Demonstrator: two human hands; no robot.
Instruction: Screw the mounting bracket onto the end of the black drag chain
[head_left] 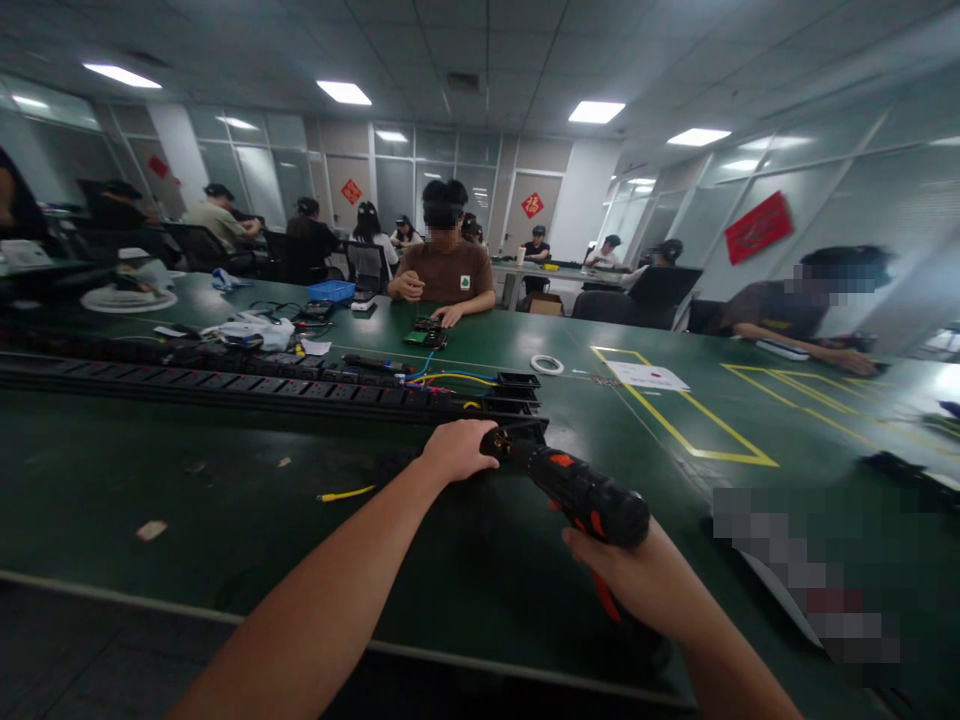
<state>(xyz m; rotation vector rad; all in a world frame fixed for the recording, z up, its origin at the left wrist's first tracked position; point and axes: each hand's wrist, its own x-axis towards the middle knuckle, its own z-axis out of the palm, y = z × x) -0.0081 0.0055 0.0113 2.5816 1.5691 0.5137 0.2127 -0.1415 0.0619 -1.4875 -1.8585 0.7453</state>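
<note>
My right hand is wrapped round the handle of a black and orange cordless drill, its nose pointing left toward my left hand. My left hand grips a small black part with a brass-coloured spot, and the drill's tip meets or nearly meets it; I cannot tell which. Just beyond lies a row of long black power strips, with open black end pieces at their right ends. A yellow cable pokes out left of my left forearm.
A person sits across the green table, hands by a green circuit board. Tape roll, paper sheet and blue basket lie around. Another person is at the right; a blurred-out item lies nearer me.
</note>
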